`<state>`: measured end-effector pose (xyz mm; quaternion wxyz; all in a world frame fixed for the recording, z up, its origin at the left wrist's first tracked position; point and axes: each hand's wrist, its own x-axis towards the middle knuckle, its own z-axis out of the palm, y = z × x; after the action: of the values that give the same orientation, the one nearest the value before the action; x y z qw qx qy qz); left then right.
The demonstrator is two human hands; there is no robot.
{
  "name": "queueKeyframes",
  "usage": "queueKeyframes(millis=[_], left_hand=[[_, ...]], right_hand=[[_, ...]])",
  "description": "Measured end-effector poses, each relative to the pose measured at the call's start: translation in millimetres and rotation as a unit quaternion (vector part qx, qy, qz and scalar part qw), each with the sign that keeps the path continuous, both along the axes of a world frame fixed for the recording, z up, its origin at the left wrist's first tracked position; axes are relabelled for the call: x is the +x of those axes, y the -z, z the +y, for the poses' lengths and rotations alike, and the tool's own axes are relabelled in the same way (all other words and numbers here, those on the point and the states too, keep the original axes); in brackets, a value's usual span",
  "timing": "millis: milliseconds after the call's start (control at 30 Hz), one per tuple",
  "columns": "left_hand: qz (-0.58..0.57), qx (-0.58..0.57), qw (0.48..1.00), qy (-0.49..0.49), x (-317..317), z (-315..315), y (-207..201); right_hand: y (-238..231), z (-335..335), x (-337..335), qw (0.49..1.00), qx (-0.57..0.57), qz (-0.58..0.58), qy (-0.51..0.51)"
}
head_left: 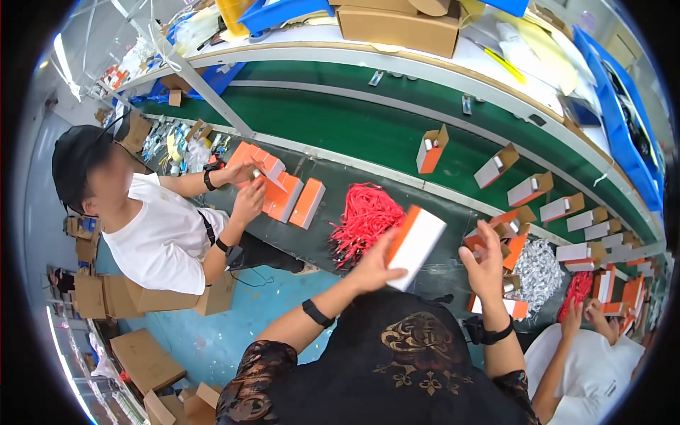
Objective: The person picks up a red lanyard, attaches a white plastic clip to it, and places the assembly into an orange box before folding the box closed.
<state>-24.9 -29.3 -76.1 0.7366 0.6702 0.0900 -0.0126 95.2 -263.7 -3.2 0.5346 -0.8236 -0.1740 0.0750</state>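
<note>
My left hand [374,265] grips an orange and white carton box [415,245], held tilted above the dark worktop [319,237]. My right hand [486,263] is raised beside it, fingers spread, holding nothing, just apart from the box's right edge. A heap of red cords [363,216] lies on the worktop to the left of the box. Past my right hand sit several open orange and white boxes [506,242] and a pile of silvery bags [540,268]. Both my wrists carry black bands.
A green conveyor belt [354,127] carries several open boxes [431,149] to the right. A person in a white shirt [166,241] on the left handles orange boxes [283,195]. Another person's hand [589,309] works at the lower right. Brown cartons [145,358] stand on the blue floor.
</note>
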Motion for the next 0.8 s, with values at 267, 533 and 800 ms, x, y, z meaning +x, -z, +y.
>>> queueKeyframes(millis=[267, 533, 800], left_hand=[[0.116, 0.493, 0.812, -0.289, -9.1, 178.8, 80.5], [0.054, 0.547, 0.800, -0.240, -22.8, 199.1, 146.2], [0.111, 0.679, 0.688, -0.233, -23.9, 200.2, 184.3]], right_hand=[[35.4, -69.7, -42.8, 0.986, -0.164, 0.014, -0.003], [60.9, -116.1, -86.9, 0.968, -0.242, 0.000, 0.064], [52.8, -108.9, -94.3, 0.963, -0.265, 0.011, 0.046]])
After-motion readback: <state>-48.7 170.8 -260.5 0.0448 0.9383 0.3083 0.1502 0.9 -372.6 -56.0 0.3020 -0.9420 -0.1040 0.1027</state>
